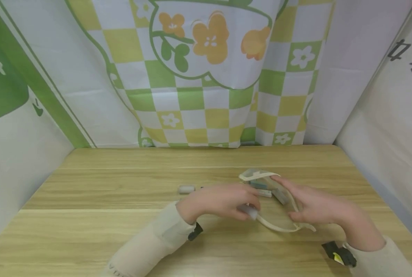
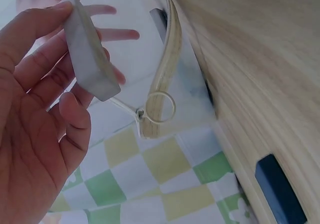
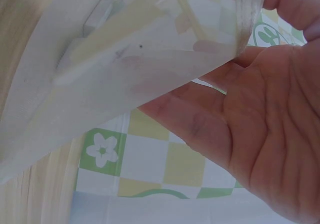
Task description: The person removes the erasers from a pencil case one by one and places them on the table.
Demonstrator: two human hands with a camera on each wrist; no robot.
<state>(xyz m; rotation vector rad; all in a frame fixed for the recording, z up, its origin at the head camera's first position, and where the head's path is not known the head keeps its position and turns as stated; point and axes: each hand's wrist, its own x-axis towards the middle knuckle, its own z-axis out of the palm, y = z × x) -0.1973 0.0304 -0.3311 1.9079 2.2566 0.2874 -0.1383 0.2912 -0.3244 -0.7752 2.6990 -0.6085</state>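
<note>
My left hand (image 1: 223, 200) pinches a pale grey rectangular block (image 2: 90, 51) between thumb and fingers, at the mouth of a translucent zip pouch (image 1: 273, 227). The pouch has a cream zipper edge, and a ring pull (image 2: 161, 107) hangs at one end of it. On the other side, my right hand (image 1: 317, 202) grips the pouch by its rim, so its mouth stands apart. Several small block-like pieces lie inside, among them a bluish one (image 1: 258, 185) and a white one (image 1: 265, 193). The pouch's cloudy film blurs them in the right wrist view.
On the wooden table (image 1: 123, 177), left of the pouch, lies a small grey piece (image 1: 186, 189). A dark blue block (image 2: 280, 189) lies on the wood too; my left hand mostly covers it in the head view. A checked floral curtain (image 1: 192, 115) hangs behind the table.
</note>
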